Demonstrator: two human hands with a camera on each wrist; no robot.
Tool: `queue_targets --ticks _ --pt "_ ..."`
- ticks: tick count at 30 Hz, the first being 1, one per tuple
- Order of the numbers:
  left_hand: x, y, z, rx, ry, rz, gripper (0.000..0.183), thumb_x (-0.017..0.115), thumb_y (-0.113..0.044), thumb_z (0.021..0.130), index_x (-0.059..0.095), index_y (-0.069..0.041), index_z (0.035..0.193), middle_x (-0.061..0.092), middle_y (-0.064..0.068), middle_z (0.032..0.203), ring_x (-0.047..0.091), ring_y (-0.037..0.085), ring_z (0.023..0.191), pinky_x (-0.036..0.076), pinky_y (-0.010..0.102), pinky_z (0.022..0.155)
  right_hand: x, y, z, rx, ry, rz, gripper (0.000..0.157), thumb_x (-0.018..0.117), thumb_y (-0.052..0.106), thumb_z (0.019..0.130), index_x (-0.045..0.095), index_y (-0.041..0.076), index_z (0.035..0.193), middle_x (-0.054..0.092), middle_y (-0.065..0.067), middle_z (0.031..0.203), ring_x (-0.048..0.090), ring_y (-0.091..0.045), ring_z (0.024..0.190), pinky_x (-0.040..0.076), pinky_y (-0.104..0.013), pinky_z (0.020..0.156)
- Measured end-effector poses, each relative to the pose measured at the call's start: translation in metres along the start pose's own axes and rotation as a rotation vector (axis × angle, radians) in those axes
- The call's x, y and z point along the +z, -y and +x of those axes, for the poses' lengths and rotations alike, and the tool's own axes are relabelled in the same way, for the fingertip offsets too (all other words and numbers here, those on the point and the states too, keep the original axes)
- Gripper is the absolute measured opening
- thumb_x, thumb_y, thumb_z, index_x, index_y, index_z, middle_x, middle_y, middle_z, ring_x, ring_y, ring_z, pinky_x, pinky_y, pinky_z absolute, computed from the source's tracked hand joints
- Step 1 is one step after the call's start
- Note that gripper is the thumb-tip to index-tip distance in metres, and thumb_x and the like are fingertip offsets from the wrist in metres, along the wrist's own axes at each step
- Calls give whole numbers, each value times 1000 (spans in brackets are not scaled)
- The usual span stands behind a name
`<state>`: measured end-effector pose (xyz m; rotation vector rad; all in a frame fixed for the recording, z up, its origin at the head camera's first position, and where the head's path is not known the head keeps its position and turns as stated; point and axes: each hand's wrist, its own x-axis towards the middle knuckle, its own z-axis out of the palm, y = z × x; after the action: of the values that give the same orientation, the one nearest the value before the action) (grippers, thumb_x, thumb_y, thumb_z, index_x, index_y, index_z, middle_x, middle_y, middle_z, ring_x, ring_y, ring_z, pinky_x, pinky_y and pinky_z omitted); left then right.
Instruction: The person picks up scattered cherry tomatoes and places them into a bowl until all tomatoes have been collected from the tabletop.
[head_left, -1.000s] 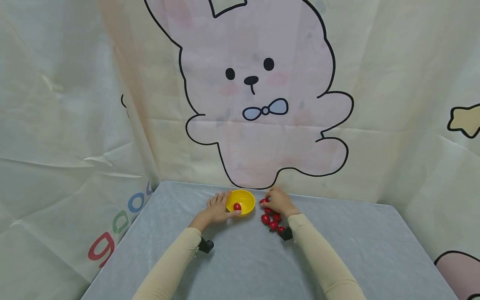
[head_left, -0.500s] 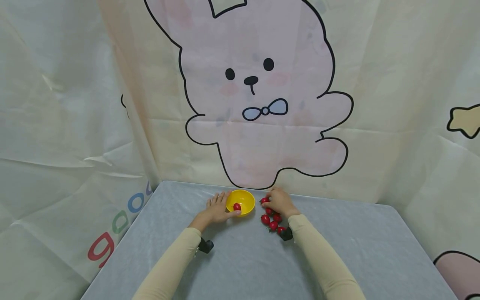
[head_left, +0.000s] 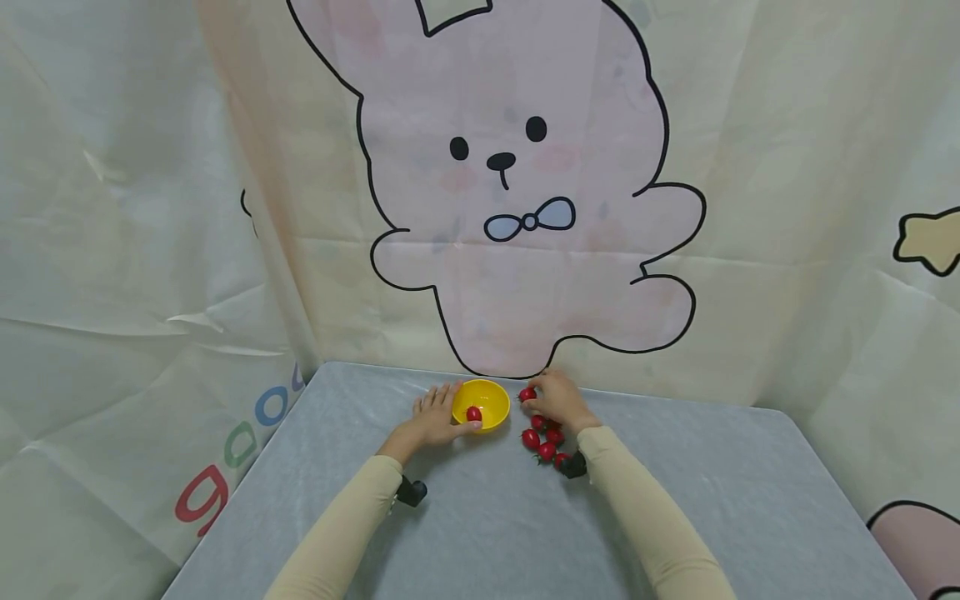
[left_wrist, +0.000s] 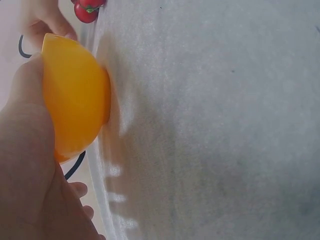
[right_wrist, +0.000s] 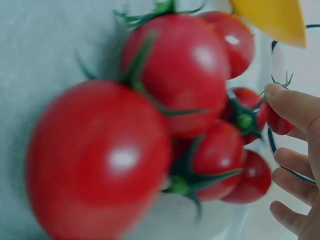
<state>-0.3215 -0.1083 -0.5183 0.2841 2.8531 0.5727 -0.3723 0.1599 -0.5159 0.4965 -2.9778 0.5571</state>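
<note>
Grey, finely textured cloth point(head_left: 480, 533) forms the ground; from my distant station I take the yellow bowl point(head_left: 497, 398) as reference. Immediately left of the bowl, the left hand point(head_left: 431, 422) rests against its wall, fingers spread wide and nearly straight, thumb along the near side. Within the bowl lies a single tomato point(head_left: 474, 413). Just right of the bowl, the right hand point(head_left: 561, 404) pinches a second tomato point(head_left: 527, 394) between thumb and forefinger, its other fingers loose. Right of the bowl and nearer me, the clustered tomatoes point(head_left: 547, 452) lie close together. I judge the work early: one inside, one gripped, at least five left outside. Bowl: smooth, round, seemingly plastic. Tomatoes: glossy, ovoid, with star-shaped green calyces point(right_wrist: 244, 121).
</note>
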Motion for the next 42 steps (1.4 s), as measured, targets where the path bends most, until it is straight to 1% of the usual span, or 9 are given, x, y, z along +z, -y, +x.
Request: queue_targets --ticks 5,8,12,15,19,24,28,33,42 --pt "0 0 1 1 -4 -14 102 53 -76 84 11 -22 160 18 15 166 14 41 153 10 65 122 -8 6 4 -39 -44 16 35 80 34 83 75 10 108 67 -11 113 58 -29 105 49 -47 100" --pt "0 0 1 -1 -3 -16 103 53 -76 84 10 -22 160 18 14 166 14 41 153 10 65 122 -12 10 4 -49 -32 15 33 80 33 83 75 12 107 67 -11 115 57 -29 106 49 -48 100" --pt "1 0 1 -5 2 -13 104 52 -77 84 9 -22 160 17 14 167 13 41 154 9 65 122 -13 14 1 -31 8 3 33 79 34 84 75 13 108 66 -10 119 57 -30 109 48 -50 101" --pt "0 -1 0 -7 3 -11 104 52 -77 84 9 -21 160 17 14 167 13 41 154 8 64 122 -13 15 -1 -20 13 15 33 79 34 84 75 12 109 65 -11 120 57 -30 110 48 -50 102" --pt "0 -2 -1 -11 0 -6 103 52 -77 84 9 -22 160 17 15 167 13 41 154 8 64 122 -15 16 0 -31 -4 39 32 78 32 85 74 12 110 65 -11 119 56 -29 109 49 -48 102" --pt "-1 -2 -1 -12 2 -10 102 52 -76 85 9 -22 160 17 14 167 13 41 154 8 64 122 -23 21 0 -46 -21 61 34 78 31 85 73 11 112 65 -10 116 55 -28 106 50 -47 99" --pt "-2 0 0 1 4 -14 103 51 -77 84 8 -22 160 17 14 167 13 41 154 9 64 122 -28 27 -1 -63 -34 46 34 78 33 85 74 12 111 65 -9 113 56 -27 104 51 -46 97" --pt "0 3 2 16 5 -21 105 50 -79 84 9 -21 160 17 15 167 12 42 153 8 65 122 -28 32 0 -85 -47 19 34 79 35 84 74 13 110 66 -8 111 58 -26 103 52 -44 97" --pt "0 2 1 19 2 -14 105 50 -79 83 10 -20 160 18 14 166 14 42 153 10 65 122 -27 35 1 -118 -51 34 34 78 35 85 74 14 111 66 -7 111 59 -23 101 53 -41 95"
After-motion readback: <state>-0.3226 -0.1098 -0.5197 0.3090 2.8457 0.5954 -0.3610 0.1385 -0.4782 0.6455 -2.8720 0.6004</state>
